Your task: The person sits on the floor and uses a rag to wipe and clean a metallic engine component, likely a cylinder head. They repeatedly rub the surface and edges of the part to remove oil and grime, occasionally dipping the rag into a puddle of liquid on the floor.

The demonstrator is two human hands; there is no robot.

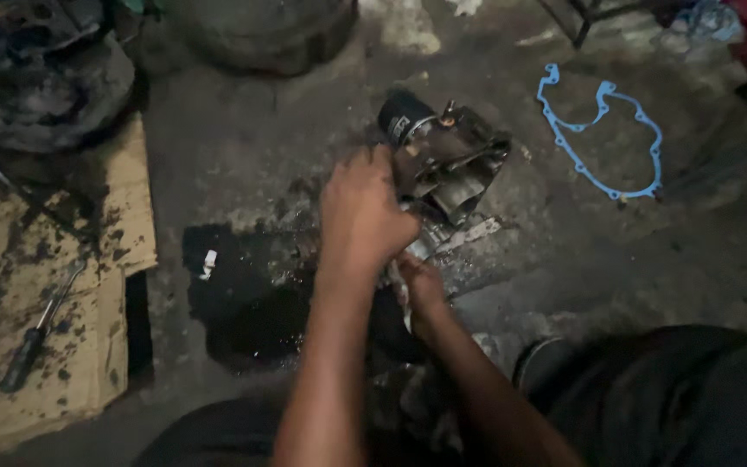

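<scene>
One greasy engine part (pixel 447 160) sits on the floor, black filter on its far end. Left hand (pixel 360 216) is closed, gripping its near edge. Right hand (pixel 421 285), just below the part, is clenched on a rag (pixel 398 281). One blue gasket (pixel 598 130) lies to the part's right, one screwdriver (pixel 36 333) far to its left on cardboard (pixel 10 259).

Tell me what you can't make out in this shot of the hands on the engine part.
Head view:
- Right hand: fingers hidden by the left hand; its grip cannot be told.
- Engine part: near side covered by both hands, details lost in dim light.
- Screwdriver on the cardboard: tip too dark to see.
- Round metal part: cut off by the top-left edge.
- Blue gasket: small, holes indistinct.
</scene>
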